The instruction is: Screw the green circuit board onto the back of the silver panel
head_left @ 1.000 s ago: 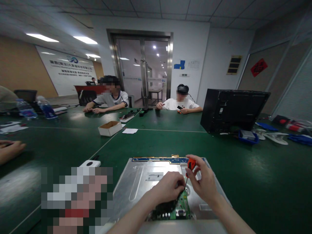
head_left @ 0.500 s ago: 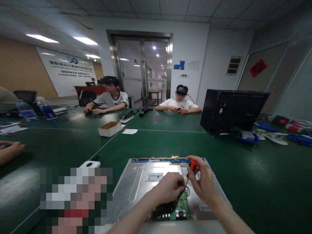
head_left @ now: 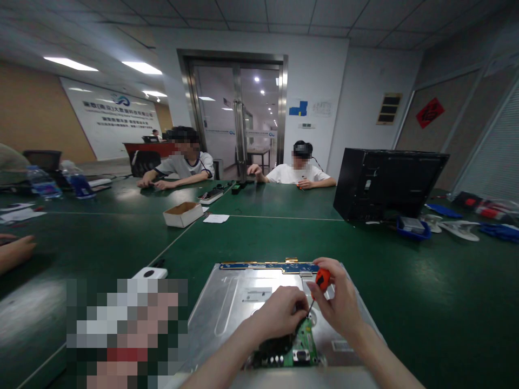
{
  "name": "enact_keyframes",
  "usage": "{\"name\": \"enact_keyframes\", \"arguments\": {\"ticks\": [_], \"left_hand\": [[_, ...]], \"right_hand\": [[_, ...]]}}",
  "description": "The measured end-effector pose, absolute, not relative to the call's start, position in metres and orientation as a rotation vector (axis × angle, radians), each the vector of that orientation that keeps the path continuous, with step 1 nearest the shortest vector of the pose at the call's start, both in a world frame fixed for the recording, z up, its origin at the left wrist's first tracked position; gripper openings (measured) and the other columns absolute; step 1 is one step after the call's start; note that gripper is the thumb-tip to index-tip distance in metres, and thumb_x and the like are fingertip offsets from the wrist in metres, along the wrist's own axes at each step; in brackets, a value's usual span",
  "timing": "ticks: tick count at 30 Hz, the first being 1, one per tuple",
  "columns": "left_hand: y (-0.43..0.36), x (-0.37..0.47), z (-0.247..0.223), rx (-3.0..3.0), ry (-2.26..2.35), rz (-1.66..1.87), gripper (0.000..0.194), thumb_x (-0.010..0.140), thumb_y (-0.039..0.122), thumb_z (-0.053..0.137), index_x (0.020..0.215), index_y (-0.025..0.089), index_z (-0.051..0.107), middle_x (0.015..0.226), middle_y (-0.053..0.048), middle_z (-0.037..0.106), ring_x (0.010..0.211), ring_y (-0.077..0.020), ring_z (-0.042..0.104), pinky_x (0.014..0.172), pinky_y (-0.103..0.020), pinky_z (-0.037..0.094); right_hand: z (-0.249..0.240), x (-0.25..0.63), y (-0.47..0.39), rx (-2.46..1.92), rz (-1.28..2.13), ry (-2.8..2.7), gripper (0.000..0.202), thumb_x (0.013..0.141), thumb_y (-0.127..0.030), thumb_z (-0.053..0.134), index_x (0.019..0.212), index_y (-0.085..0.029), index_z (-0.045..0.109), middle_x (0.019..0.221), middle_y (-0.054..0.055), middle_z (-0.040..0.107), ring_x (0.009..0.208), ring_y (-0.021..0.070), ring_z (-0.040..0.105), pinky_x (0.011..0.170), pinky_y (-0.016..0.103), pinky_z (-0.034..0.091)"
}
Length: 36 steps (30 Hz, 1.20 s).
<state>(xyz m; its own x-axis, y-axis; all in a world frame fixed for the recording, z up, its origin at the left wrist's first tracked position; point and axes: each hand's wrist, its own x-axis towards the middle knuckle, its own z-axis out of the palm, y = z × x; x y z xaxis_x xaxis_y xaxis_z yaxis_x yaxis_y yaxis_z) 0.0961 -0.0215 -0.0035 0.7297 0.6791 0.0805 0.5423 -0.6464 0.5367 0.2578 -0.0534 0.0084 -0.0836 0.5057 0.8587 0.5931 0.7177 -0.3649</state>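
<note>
- Green circuit board (head_left: 306, 337), bottom centre of the frame, over the metal panel (head_left: 227, 308): a slipping tip could gouge its traces.
- Left hand (head_left: 281, 310), lower centre, fingers curled in beside the shaft of the orange screwdriver (head_left: 323, 278); I cannot tell whether it grips anything. A skid could jab those fingertips.
- Right hand (head_left: 338, 302), right of it, thumb and fingers closed around the handle; the shaft's tilt could unseat the tip.
- Blue strip board (head_left: 259, 267), farther up: a knocking knuckle might strain it.
</note>
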Motion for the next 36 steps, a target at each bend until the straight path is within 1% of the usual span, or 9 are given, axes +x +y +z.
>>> {"name": "enact_keyframes", "arguments": {"ticks": [3, 7, 13, 15, 18, 20, 24, 29, 36], "left_hand": [[-0.0213, 0.0966, -0.0041, 2.445, 0.934, 0.376, 0.012, 0.079, 0.013, 0.057, 0.084, 0.016, 0.068, 0.078, -0.003, 0.068, 0.069, -0.0166, 0.058, 0.062, -0.023, 0.04], [-0.0218, 0.0972, -0.0035, 2.447, 0.93, 0.38, 0.013, 0.079, 0.011, 0.057, 0.079, 0.016, 0.069, 0.076, -0.002, 0.067, 0.069, -0.0163, 0.058, 0.062, -0.023, 0.04], [-0.0227, 0.0966, -0.002, 2.444, 0.928, 0.387, 0.014, 0.078, 0.011, 0.057, 0.08, 0.016, 0.069, 0.077, -0.002, 0.068, 0.069, -0.0165, 0.058, 0.064, -0.023, 0.041], [-0.0226, 0.0963, -0.0018, 2.442, 0.925, 0.388, 0.014, 0.078, 0.011, 0.057, 0.081, 0.016, 0.069, 0.077, -0.003, 0.068, 0.069, -0.0165, 0.058, 0.064, -0.023, 0.041], [-0.0226, 0.096, -0.0021, 2.439, 0.918, 0.391, 0.013, 0.078, 0.011, 0.057, 0.082, 0.017, 0.069, 0.078, -0.002, 0.068, 0.069, -0.0163, 0.058, 0.062, -0.023, 0.04], [-0.0227, 0.0959, -0.0026, 2.438, 0.916, 0.395, 0.013, 0.078, 0.011, 0.058, 0.082, 0.017, 0.069, 0.077, -0.002, 0.068, 0.068, -0.0161, 0.058, 0.062, -0.022, 0.04], [-0.0228, 0.0958, -0.0037, 2.446, 0.92, 0.401, 0.013, 0.078, 0.012, 0.058, 0.082, 0.016, 0.069, 0.075, -0.002, 0.067, 0.067, -0.0158, 0.058, 0.061, -0.022, 0.039], [-0.0222, 0.096, -0.0047, 2.451, 0.915, 0.409, 0.013, 0.078, 0.012, 0.058, 0.083, 0.016, 0.07, 0.076, -0.002, 0.067, 0.068, -0.016, 0.058, 0.061, -0.022, 0.039], [-0.0217, 0.0967, -0.004, 2.448, 0.908, 0.422, 0.014, 0.076, 0.009, 0.056, 0.078, 0.016, 0.068, 0.073, -0.001, 0.067, 0.065, -0.0149, 0.056, 0.06, -0.022, 0.038]], "right_hand": [[0.0101, 0.2568, -0.0542, -0.878, -0.1, -1.739, 0.027, 0.093, -0.021, 0.049, 0.12, -0.024, 0.046, 0.104, 0.008, 0.058, 0.069, 0.0149, 0.062, 0.055, 0.027, 0.055], [0.0143, 0.2557, -0.0571, -0.899, -0.108, -1.766, 0.034, 0.094, -0.016, 0.045, 0.125, -0.027, 0.051, 0.103, 0.008, 0.058, 0.066, 0.0142, 0.063, 0.052, 0.026, 0.055], [0.0143, 0.2571, -0.0576, -0.917, -0.118, -1.787, 0.041, 0.096, -0.014, 0.037, 0.134, -0.026, 0.043, 0.111, 0.011, 0.061, 0.091, 0.0207, 0.066, 0.065, 0.03, 0.058], [0.0125, 0.2575, -0.0565, -0.91, -0.103, -1.78, 0.037, 0.095, -0.017, 0.041, 0.132, -0.024, 0.044, 0.108, 0.01, 0.062, 0.08, 0.0183, 0.066, 0.06, 0.028, 0.057], [0.0098, 0.2573, -0.0544, -0.909, -0.095, -1.75, 0.033, 0.093, -0.023, 0.051, 0.125, -0.022, 0.045, 0.094, 0.006, 0.064, 0.056, 0.0123, 0.058, 0.046, 0.024, 0.052], [0.0087, 0.2568, -0.0534, -0.908, -0.101, -1.736, 0.031, 0.092, -0.023, 0.053, 0.122, -0.022, 0.044, 0.09, 0.004, 0.063, 0.052, 0.0112, 0.056, 0.044, 0.023, 0.05], [0.0088, 0.2557, -0.0543, -0.899, -0.096, -1.733, 0.029, 0.093, -0.02, 0.048, 0.122, -0.021, 0.043, 0.093, 0.005, 0.064, 0.055, 0.0114, 0.059, 0.048, 0.024, 0.051], [0.009, 0.2559, -0.0562, -0.888, -0.086, -1.751, 0.032, 0.093, -0.018, 0.047, 0.125, -0.02, 0.043, 0.094, 0.006, 0.063, 0.055, 0.0111, 0.057, 0.048, 0.024, 0.05], [0.0116, 0.2566, -0.0567, -0.863, -0.08, -1.789, 0.037, 0.095, -0.013, 0.043, 0.131, -0.024, 0.045, 0.111, 0.011, 0.057, 0.075, 0.0147, 0.063, 0.057, 0.025, 0.055]]}}
